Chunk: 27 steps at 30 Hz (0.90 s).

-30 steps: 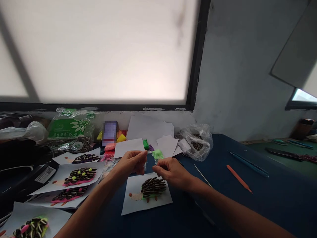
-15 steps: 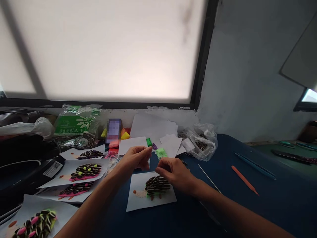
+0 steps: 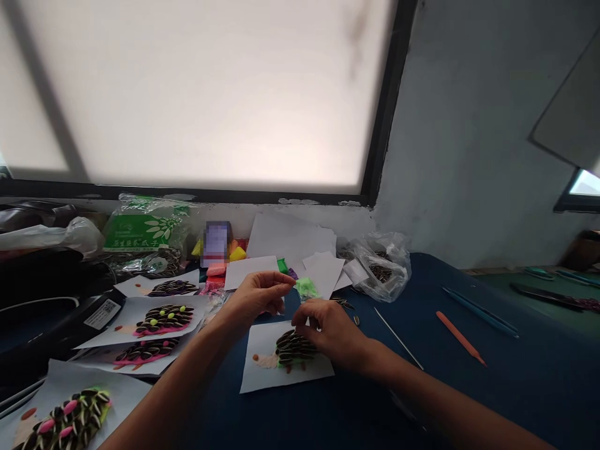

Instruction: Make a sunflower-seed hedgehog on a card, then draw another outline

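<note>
A hedgehog picture [image 3: 259,378] lies on white paper in front of me, its body made of striped sunflower seeds [image 3: 293,345] over green clay. My right hand [image 3: 330,328] is over the picture's upper right part, fingers bent together at the top of the seeds; anything between the fingertips is too small to make out. My left hand [image 3: 260,294] hovers just behind the paper's upper left edge, thumb and index finger pinched together. What that pinch holds, if anything, cannot be made out. Light green clay [image 3: 307,288] in a wrapper lies beyond both hands.
Finished-looking hedgehog pictures [image 3: 164,320] overlap at the left. Several loose seeds [image 3: 344,304], a thin metal rod [image 3: 398,337], an orange tool [image 3: 462,339] and blue tweezers [image 3: 480,312] lie to the right. Seed bags [image 3: 382,269], coloured clay packs [image 3: 216,270] and white paper [image 3: 290,240] line the wall.
My right hand has moved slightly down and left, onto the hedgehog's seeds. My left hand has shifted slightly up and right, its fingers straighter.
</note>
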Tool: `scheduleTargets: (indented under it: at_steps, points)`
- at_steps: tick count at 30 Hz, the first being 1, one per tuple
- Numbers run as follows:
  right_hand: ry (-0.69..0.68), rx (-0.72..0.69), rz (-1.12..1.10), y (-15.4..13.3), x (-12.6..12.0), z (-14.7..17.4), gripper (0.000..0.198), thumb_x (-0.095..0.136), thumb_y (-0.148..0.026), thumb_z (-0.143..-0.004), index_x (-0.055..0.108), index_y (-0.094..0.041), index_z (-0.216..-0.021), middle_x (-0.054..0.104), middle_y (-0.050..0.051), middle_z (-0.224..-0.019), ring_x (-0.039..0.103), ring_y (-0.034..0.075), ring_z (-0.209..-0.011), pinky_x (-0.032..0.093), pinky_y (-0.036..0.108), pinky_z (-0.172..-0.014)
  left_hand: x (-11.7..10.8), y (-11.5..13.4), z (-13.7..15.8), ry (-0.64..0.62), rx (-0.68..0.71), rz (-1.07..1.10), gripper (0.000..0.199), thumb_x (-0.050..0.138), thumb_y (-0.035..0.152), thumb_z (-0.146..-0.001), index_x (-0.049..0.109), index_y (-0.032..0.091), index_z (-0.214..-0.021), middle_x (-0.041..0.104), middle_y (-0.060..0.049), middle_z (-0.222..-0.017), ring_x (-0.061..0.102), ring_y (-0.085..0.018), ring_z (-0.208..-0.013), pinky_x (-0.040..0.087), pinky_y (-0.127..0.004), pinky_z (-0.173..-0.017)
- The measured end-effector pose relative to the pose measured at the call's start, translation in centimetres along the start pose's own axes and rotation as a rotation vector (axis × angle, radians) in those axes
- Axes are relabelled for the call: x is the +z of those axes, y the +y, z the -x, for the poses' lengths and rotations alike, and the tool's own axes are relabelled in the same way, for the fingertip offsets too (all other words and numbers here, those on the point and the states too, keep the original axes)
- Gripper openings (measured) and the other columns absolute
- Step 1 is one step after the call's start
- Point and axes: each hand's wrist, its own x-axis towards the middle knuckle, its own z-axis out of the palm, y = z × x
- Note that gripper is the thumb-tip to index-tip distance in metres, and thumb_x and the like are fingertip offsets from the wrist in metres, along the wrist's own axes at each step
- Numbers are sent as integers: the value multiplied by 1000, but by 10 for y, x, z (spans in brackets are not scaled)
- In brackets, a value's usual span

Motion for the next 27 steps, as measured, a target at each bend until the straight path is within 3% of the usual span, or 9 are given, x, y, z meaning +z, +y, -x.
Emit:
scheduleTargets:
  at_steps: [10, 15, 27]
  points:
    - [44, -3, 108, 6, 9, 1, 4, 68, -15, -82, 72, -17, -83, 62, 5, -91, 58, 16, -78, 46, 28, -70, -1, 1, 1, -22, 15, 20, 33, 82, 39, -61, 62, 17, -76, 59, 4, -61, 54, -9, -49, 41, -23, -51]
    - [40, -32, 118, 8, 13, 1, 9, 66, -11, -82, 73, -17, -85, 62, 5, -92, 60, 17, -83, 49, 29, -75, 2, 4, 2, -25, 9, 16, 38, 80, 46, -62, 63, 16, -77, 60, 3, -65, 53, -8, -49, 40, -23, -52]
    - [-4, -33, 111, 8, 13, 2, 8, 68, -10, -80, 71, -17, -81, 61, 6, -96, 61, 19, -87, 50, 30, -76, -1, -1, 1, -50, 23, 38, 34, 80, 42, -65, 63, 15, -78, 62, 3, -67, 54, -7, -49, 41, -21, -50]
